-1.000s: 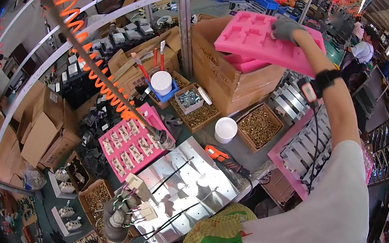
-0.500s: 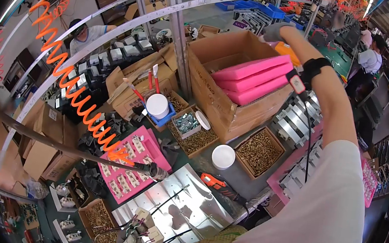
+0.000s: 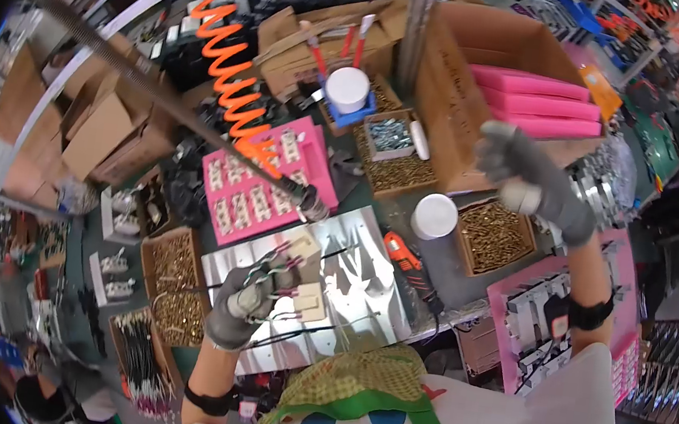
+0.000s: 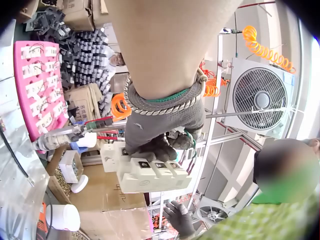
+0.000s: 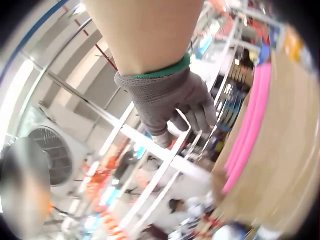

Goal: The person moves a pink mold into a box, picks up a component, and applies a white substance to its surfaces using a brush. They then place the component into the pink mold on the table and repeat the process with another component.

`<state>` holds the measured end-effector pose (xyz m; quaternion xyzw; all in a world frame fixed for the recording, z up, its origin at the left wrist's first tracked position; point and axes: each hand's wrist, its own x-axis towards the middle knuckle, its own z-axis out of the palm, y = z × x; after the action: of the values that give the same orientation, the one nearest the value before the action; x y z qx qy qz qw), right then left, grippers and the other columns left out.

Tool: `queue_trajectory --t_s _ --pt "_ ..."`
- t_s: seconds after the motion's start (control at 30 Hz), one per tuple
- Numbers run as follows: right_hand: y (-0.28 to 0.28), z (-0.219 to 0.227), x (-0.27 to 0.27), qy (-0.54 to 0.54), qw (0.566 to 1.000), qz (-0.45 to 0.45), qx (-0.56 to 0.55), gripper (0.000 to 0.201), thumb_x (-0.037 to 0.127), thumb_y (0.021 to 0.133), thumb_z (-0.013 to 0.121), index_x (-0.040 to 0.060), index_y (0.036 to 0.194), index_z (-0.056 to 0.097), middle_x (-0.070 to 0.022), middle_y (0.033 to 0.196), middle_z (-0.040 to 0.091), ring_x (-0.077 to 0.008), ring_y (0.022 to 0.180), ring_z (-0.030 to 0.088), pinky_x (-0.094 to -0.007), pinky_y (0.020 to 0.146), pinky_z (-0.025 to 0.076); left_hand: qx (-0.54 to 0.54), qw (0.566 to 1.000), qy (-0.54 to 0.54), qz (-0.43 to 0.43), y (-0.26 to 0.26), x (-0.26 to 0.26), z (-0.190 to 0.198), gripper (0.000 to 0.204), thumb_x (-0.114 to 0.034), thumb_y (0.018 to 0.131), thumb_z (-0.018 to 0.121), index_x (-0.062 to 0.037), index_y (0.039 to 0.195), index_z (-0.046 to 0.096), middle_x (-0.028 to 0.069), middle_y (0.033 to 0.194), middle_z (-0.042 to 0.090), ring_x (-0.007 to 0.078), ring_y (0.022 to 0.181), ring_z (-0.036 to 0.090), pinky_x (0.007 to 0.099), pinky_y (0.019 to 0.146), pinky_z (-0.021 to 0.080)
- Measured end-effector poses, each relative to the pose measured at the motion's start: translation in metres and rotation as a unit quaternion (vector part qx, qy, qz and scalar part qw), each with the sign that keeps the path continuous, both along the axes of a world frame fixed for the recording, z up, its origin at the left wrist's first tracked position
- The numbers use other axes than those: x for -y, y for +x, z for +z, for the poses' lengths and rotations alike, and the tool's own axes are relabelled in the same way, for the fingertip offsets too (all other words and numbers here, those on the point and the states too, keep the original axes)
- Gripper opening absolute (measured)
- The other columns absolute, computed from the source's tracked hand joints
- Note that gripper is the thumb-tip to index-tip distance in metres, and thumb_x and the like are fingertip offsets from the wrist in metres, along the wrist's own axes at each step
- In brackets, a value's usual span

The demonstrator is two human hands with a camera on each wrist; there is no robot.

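As the left hand (image 3: pixel 238 308) grasps cream wired blocks (image 4: pixel 154 182), I see their boxy shape, dark square openings and green and maroon leads (image 3: pixel 288 293), held over a shiny metal sheet (image 3: pixel 362 301) beneath that grip. Beyond it lies a pink tray (image 3: pixel 320 148), with an orange coiled hose (image 3: pixel 222 62) hanging past; the right hand (image 3: pixel 534 178), empty and loosely bent, hovers near a cardboard box (image 3: pixel 450 98). Well apart is a caged fan (image 4: pixel 261 93).
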<state>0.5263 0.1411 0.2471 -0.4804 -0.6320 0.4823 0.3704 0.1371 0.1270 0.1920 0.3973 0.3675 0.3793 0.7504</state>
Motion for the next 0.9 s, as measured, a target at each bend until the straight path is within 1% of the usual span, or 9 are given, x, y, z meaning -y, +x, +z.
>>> queue_trajectory --t_s 0.1,0.17,0.23,0.33,0.43,0.53,0.7,0.77,0.9 --pt "-0.088 -0.038 0.016 0.218 0.954 0.116 0.172 0.113 0.051 0.051 0.075 -0.0028 0.131 0.017 -0.0177 0.128 0.035 -0.0284 0.115 0.040 -0.0363 0.094 0.034 0.190 0.979 0.067 -0.032 0.003 -0.009 -0.022 0.037 -0.028 0.074 0.061 0.0055 0.088 0.055 0.0072 0.075 0.057 0.0168 0.066 0.049 0.0343 0.071 0.041" --pt "-0.125 -0.050 0.021 0.156 0.965 0.127 0.171 0.123 0.054 0.045 0.077 -0.0042 0.132 0.012 -0.0208 0.130 0.032 -0.0321 0.118 0.037 -0.0385 0.095 0.033 0.190 0.981 0.010 -0.046 0.007 -0.006 -0.010 0.029 -0.024 0.071 0.064 -0.0033 0.055 0.051 0.0032 0.054 0.048 0.0196 0.074 0.045 0.0303 0.071 0.036" --pt "-0.157 -0.085 0.022 0.163 0.973 0.149 0.063 0.124 0.057 0.047 0.074 -0.0003 0.134 0.006 -0.0244 0.133 0.024 -0.0323 0.124 0.027 -0.0371 0.100 0.027 0.221 0.973 -0.017 -0.059 -0.002 -0.002 -0.027 0.025 -0.022 0.071 0.063 -0.0035 0.057 0.053 0.0032 0.058 0.052 0.0195 0.079 0.049 0.0302 0.075 0.037" --pt "-0.187 -0.134 0.023 -0.060 0.952 0.245 -0.174 0.119 0.052 0.052 0.075 -0.0006 0.134 0.005 -0.0184 0.127 0.036 -0.0273 0.117 0.037 -0.0353 0.095 0.032 0.223 0.973 -0.061 -0.022 -0.004 0.015 -0.042 0.031 -0.030 0.075 0.058 -0.0071 0.055 0.053 0.0060 0.068 0.054 0.0224 0.074 0.048 0.0365 0.073 0.039" --pt "-0.203 -0.186 0.039 -0.225 0.863 0.294 -0.345 0.110 0.047 0.056 0.075 0.0008 0.133 0.012 -0.0103 0.119 0.043 -0.0178 0.110 0.041 -0.0300 0.091 0.035 0.198 0.952 -0.233 0.000 -0.019 0.034 -0.085 0.034 -0.029 0.075 0.059 0.0010 0.091 0.057 0.0134 0.099 0.057 0.0271 0.096 0.053 0.0413 0.088 0.039" --pt "-0.215 -0.228 0.067 -0.079 0.952 0.221 -0.199 0.101 0.040 0.061 0.072 0.0048 0.134 0.012 -0.0086 0.119 0.043 -0.0183 0.116 0.035 -0.0326 0.098 0.026 0.128 0.979 -0.156 -0.020 -0.018 0.045 -0.101 0.044 -0.025 0.074 0.063 0.0017 0.107 0.051 0.0131 0.103 0.056 0.0246 0.097 0.054 0.0384 0.086 0.043" --pt "-0.222 -0.215 0.095 -0.220 0.903 0.088 -0.359 0.088 0.019 0.058 0.077 0.0038 0.127 0.024 -0.0108 0.112 0.043 -0.0200 0.107 0.042 -0.0360 0.092 0.034 0.092 0.981 -0.168 -0.017 -0.018 0.061 -0.134 0.055 -0.041 0.074 0.062 0.0001 0.108 0.049 0.0114 0.104 0.056 0.0261 0.096 0.054 0.0411 0.090 0.041" --pt "-0.215 -0.236 0.090 0.030 1.000 0.007 0.006 0.082 0.028 0.058 0.076 0.0025 0.120 0.029 -0.0121 0.097 0.052 -0.0255 0.086 0.056 -0.0342 0.075 0.046 0.233 0.937 -0.259 -0.036 -0.026 0.061 -0.134 0.070 -0.060 0.075 0.046 -0.0044 0.118 0.042 0.0120 0.122 0.044 0.0294 0.113 0.043 0.0444 0.097 0.032" --pt "-0.201 -0.205 0.087 -0.094 0.986 -0.018 0.135 0.084 0.039 0.058 0.074 0.0032 0.120 0.030 -0.0198 0.107 0.048 -0.0351 0.089 0.056 -0.0394 0.073 0.047 0.162 0.955 -0.246 -0.050 -0.005 0.082 -0.150 0.083 -0.066 0.069 0.050 -0.0107 0.129 0.030 0.0086 0.125 0.039 0.0260 0.111 0.042 0.0420 0.095 0.033"
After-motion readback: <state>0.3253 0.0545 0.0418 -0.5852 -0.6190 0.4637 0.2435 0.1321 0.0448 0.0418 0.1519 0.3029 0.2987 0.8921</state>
